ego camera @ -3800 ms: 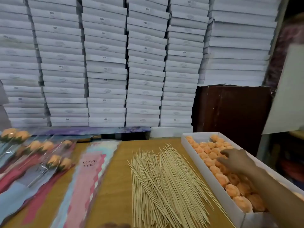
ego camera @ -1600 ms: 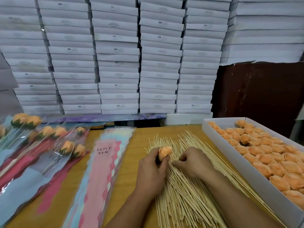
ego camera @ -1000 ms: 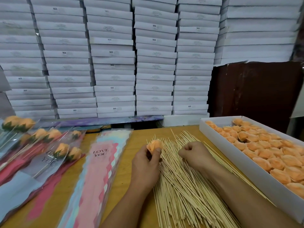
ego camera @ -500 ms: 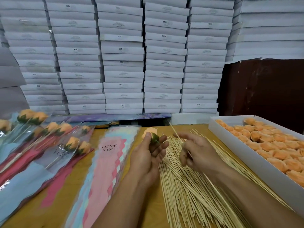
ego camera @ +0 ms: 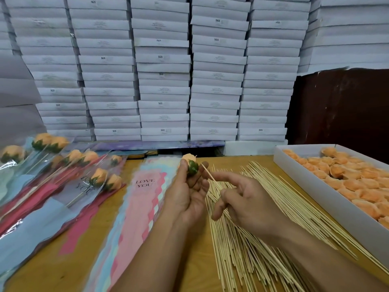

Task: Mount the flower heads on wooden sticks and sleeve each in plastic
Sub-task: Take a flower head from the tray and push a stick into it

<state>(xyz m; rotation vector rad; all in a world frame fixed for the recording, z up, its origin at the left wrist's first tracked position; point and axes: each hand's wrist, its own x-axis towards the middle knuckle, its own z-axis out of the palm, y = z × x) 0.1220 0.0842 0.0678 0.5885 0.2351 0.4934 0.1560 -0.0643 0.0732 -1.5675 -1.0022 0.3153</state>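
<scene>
We read "SGS" on several of the stacked white boxes (ego camera: 162, 81) and "LOVE YOU" on the pink plastic sleeve (ego camera: 145, 199) lying on the tabletop (ego camera: 52, 272); our left hand (ego camera: 185, 199) grips an orange flower head (ego camera: 189, 163) at its fingertips, green base facing right; our right hand (ego camera: 248, 203) pinches a wooden stick (ego camera: 207, 172), its tip just beside that base, above the pile of sticks (ego camera: 252, 239).

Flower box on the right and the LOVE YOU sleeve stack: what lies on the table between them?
In the head view, the pile of wooden sticks fills that stretch between the flower box and the sleeve stack, with both hands above it.
</scene>
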